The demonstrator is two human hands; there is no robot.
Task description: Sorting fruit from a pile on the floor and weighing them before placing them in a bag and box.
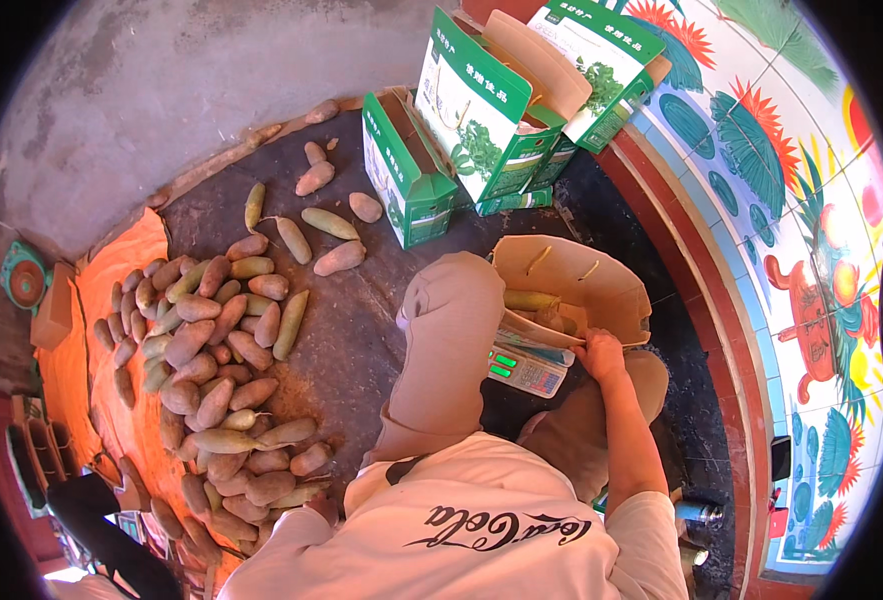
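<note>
At the right, my right hand (599, 354) grips the near rim of an open brown cardboard box (609, 284). A few long, greenish and tan roots (533, 300) lie inside the box. It appears to rest on a digital scale (536, 374), whose green display is lit between my knees. My left hand (323, 506) reaches to the near edge of a big heap of reddish-brown and greenish roots (211, 345), which look like sweet potatoes or radishes. My sleeve and the heap hide its fingers, so its grip does not show.
Green-and-white printed cartons (481, 110) stand open at the back. Several loose roots (339, 258) lie on the dark floor between heap and cartons. An orange sheet (76, 400) lies under the heap. A painted tile wall (751, 200) curves along the right.
</note>
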